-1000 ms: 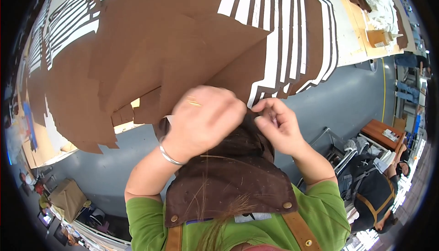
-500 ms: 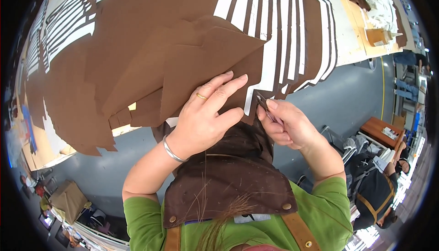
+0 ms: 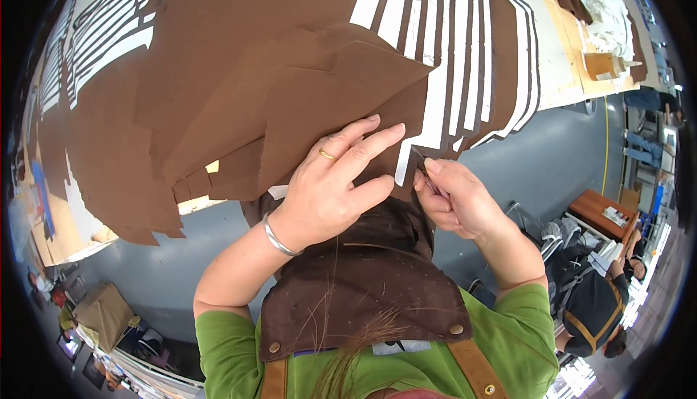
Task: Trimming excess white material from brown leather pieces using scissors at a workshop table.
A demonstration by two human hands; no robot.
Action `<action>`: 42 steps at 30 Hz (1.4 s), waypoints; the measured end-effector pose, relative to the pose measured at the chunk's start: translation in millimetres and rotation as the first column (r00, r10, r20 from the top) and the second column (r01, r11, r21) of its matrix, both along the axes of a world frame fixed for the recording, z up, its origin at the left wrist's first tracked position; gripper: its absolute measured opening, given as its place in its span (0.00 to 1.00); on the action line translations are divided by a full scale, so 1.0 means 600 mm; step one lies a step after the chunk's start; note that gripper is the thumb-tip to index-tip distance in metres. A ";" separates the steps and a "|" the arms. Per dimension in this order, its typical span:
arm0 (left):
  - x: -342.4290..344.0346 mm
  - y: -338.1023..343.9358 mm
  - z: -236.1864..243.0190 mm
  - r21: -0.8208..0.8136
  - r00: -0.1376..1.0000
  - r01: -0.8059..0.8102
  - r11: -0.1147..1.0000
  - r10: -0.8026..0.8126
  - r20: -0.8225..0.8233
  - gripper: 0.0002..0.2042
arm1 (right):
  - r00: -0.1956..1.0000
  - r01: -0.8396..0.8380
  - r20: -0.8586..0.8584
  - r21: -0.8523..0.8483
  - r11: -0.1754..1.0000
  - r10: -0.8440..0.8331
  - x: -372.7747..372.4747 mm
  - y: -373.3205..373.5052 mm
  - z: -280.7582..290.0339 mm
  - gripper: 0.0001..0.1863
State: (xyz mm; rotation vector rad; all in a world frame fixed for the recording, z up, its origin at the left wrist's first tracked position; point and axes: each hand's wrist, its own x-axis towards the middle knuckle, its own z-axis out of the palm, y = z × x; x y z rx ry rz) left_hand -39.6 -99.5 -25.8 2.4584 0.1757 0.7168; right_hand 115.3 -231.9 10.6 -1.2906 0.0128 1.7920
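Brown sheets of cloth or thin leather point(image 3: 218, 94), layered and partly folded, spread over the table. My left hand point(image 3: 330, 181) lies on them near the table's front edge, fingers stretched and apart, holding nothing. Just right of it, my right hand point(image 3: 457, 199) is closed around a small pair of snips point(image 3: 420, 156) with dark blades and a purplish handle. The blade tips touch or hover by the lower end of a stepped white strip point(image 3: 435, 105) on the brown material; which of the two cannot be told.
More white strips point(image 3: 519, 58) run along the right side. A pale wooden table point(image 3: 563, 79) carries a small tan container point(image 3: 604, 65) at the far right. On the grey floor to the right stand a brown box point(image 3: 602, 210) and a person in dark clothes point(image 3: 592, 301).
The snips' blades looked spread before and now show as one thin dark line. Hands and brown material appear slightly farther right; the left hand keeps its flat pose.
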 end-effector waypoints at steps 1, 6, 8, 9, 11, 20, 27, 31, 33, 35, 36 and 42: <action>0.000 0.000 0.000 -0.001 1.000 -0.002 1.000 0.002 -0.001 0.03 | 1.000 0.015 -0.011 0.002 1.000 -0.015 0.000 -0.001 -0.001 0.16; 0.000 -0.001 0.002 -0.022 1.000 -0.005 1.000 0.005 0.011 0.03 | 0.999 0.035 -0.030 0.009 0.999 -0.035 0.001 -0.001 -0.002 0.16; -0.001 0.000 0.002 -0.028 1.000 -0.001 1.000 0.001 0.011 0.03 | 0.999 0.032 -0.027 0.008 0.999 -0.032 0.001 -0.001 -0.002 0.16; -0.001 0.000 0.002 -0.032 1.000 0.003 0.999 -0.003 0.011 0.03 | 0.999 0.029 -0.029 0.006 1.000 -0.029 0.001 0.000 -0.002 0.15; -0.001 0.001 0.002 -0.029 1.000 0.000 1.000 0.000 0.005 0.03 | 0.999 0.024 -0.032 0.003 1.000 -0.024 0.001 0.000 -0.003 0.15; 0.001 0.000 0.002 0.003 1.000 -0.014 1.000 0.014 0.015 0.03 | 0.997 0.050 -0.051 0.004 0.999 -0.050 0.001 -0.003 -0.008 0.15; -0.002 0.004 0.008 -0.166 1.000 0.002 0.986 -0.001 0.005 0.07 | 0.994 0.058 -0.091 0.056 0.997 -0.053 0.002 -0.009 -0.011 0.15; 0.005 0.029 0.029 -0.500 0.928 -0.370 0.783 0.342 -0.151 0.03 | 0.948 0.106 0.269 0.243 0.964 -0.172 -0.010 -0.023 -0.014 0.14; 0.017 0.043 0.039 -0.155 0.829 -0.559 0.814 0.551 -0.095 0.07 | 0.946 0.150 0.243 0.262 0.953 -0.216 -0.002 -0.031 -0.019 0.14; 0.017 0.034 0.042 0.183 0.920 -0.393 0.901 0.383 0.088 0.07 | 0.956 0.157 0.200 0.275 0.948 -0.216 0.006 -0.039 -0.020 0.16; 0.015 0.014 0.043 0.174 0.980 -0.188 0.967 0.172 0.102 0.08 | 0.956 0.156 0.199 0.277 0.948 -0.215 0.009 -0.040 -0.018 0.16; 0.047 -0.017 0.010 0.177 0.991 -0.122 0.977 0.128 -0.022 0.06 | 0.992 0.123 0.029 0.101 0.987 -0.126 0.017 -0.038 -0.007 0.16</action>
